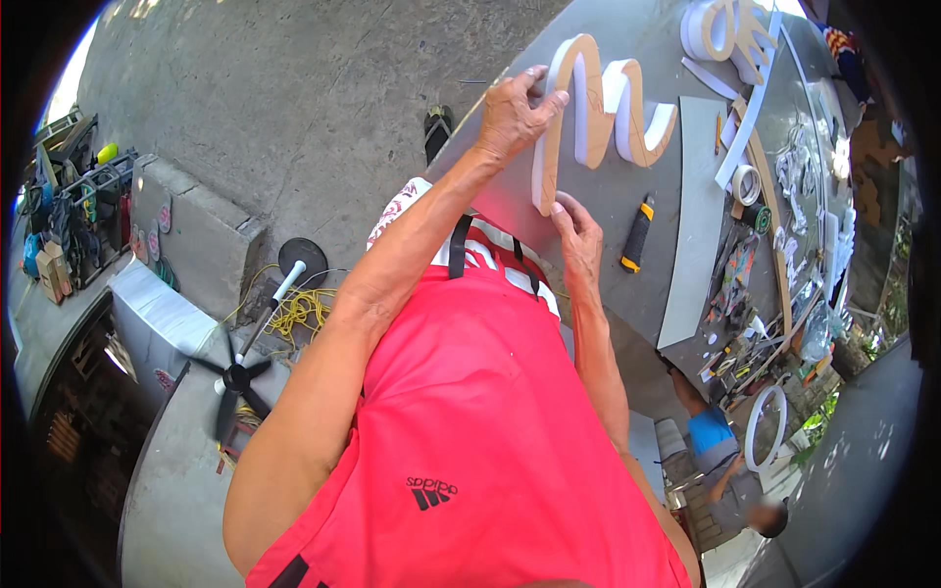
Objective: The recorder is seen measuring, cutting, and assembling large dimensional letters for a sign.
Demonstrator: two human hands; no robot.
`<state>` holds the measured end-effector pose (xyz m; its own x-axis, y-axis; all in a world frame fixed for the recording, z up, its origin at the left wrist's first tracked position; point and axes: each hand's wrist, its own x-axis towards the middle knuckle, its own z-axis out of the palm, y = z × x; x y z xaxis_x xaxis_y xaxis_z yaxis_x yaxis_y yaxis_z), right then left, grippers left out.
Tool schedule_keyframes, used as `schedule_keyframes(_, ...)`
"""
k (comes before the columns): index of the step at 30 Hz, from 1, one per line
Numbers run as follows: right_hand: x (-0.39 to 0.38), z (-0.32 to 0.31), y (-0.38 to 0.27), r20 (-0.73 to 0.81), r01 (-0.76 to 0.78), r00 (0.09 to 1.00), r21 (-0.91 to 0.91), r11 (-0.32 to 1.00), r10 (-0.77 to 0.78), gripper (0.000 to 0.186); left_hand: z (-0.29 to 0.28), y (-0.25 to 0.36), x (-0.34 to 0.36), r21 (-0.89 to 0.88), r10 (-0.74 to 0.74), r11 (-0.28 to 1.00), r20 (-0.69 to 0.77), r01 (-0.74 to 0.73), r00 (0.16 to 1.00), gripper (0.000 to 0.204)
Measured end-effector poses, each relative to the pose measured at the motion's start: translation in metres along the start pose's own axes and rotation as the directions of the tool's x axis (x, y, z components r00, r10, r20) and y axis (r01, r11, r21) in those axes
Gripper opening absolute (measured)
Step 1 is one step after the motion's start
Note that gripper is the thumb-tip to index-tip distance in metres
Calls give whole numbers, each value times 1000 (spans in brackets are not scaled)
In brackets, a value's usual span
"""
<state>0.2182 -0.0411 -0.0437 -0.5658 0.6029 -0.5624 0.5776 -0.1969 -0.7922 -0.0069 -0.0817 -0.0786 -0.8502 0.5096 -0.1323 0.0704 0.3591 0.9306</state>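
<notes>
A wavy, m-shaped letter cut-out with a tan face and white sides lies on the grey tabletop. My left hand is closed on its left stroke near the upper bend, thumb lying across the face and fingers at the outer side. At the lower end of that same stroke, my right hand pinches the tip, its thumb against the edge; some of its fingers are hidden underneath. To the right of my right hand rests a black and yellow box cutter.
Right of the letter lies a long grey strip. Beyond it are a tape roll, more letter pieces and cluttered tools. A person is at lower right, near a white ring. A fan and yellow cord are at left.
</notes>
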Motion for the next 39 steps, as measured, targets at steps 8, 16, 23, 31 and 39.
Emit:
schedule_keyframes(8, -3, 13, -12, -61, -75, 995, 49, 996, 78, 42, -7, -2, 14, -41, 144, 989, 37, -142, 989, 57)
schedule_keyframes(16, -5, 16, -17, -82, -102, 991, 46, 994, 105, 43, -18, 7, 45, -118, 133, 986, 99, -121, 986, 63)
schedule_keyframes(23, -9, 15, -19, -90, -130, 987, 21, 991, 132, 40, -9, -3, 60, -124, 211, 973, 123, -196, 970, 75)
schedule_keyframes(31, -7, 7, -10, -139, -102, 980, 252, 962, 140, 41, -36, -6, 32, -104, 336, 942, 265, -320, 904, 99)
schedule_keyframes(39, -22, -29, 9, -627, -72, 776, -189, 979, -64, 29, -53, 10, -52, 217, 279, 849, 590, -482, 757, 107)
